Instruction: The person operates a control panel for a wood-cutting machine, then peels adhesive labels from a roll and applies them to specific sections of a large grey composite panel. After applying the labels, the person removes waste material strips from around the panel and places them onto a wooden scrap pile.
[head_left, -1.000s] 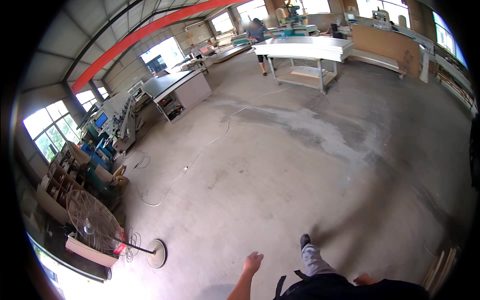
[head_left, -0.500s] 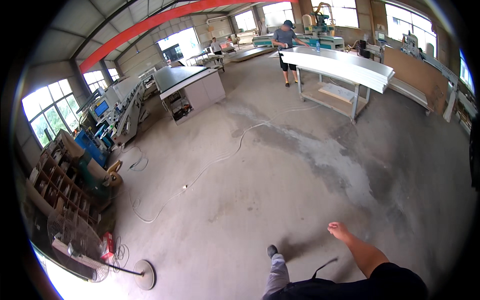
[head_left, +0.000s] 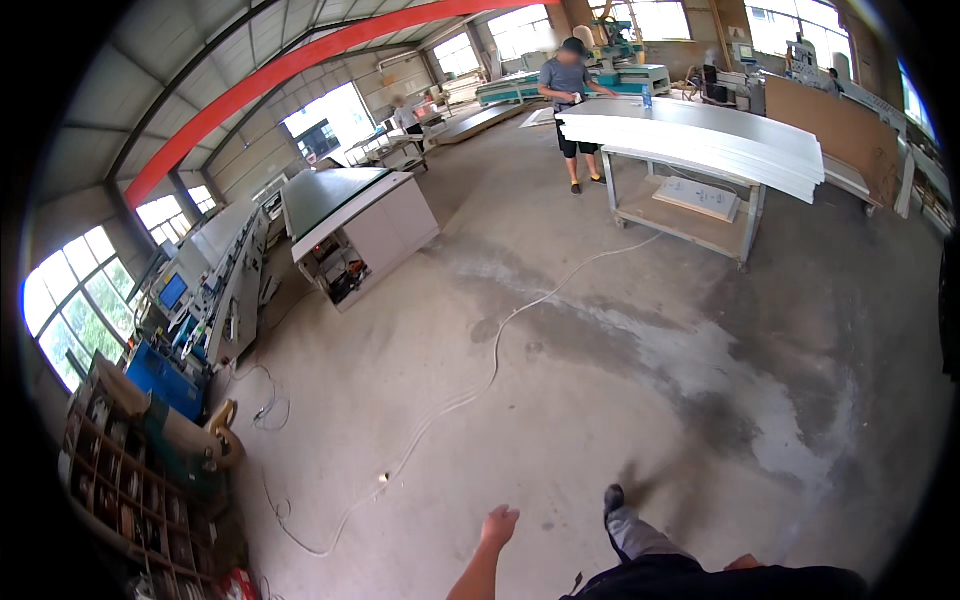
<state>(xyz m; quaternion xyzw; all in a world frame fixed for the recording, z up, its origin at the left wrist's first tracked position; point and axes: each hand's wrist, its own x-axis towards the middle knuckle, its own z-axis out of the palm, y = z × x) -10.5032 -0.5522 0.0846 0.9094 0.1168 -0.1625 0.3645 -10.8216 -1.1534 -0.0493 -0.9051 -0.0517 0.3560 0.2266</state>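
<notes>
My left hand [head_left: 500,525] swings out ahead over the bare concrete floor [head_left: 430,450], its fingers curled into a loose fist with nothing seen in them. Only a small patch of my right hand [head_left: 743,563] shows beside my dark clothing at the lower edge; its fingers are hidden. Between the two, my shoe [head_left: 614,497] and grey trouser leg are in stride. Neither hand touches anything in view. A pale cable [head_left: 497,350] snakes along the floor beyond my left hand.
Ahead right, a person [head_left: 570,80] stands beside a wheeled trolley [head_left: 690,230] stacked with white panels [head_left: 700,135]. A cabinet-like workbench [head_left: 390,225] stands ahead left. Along the left are a long machine [head_left: 235,300] with a screen and a shelf of pigeonholes [head_left: 130,500].
I have moved forward, so the trolley and workbench are closer. My left hand has come into view; my right hand has dropped back toward my body. The standing fan has left the view.
</notes>
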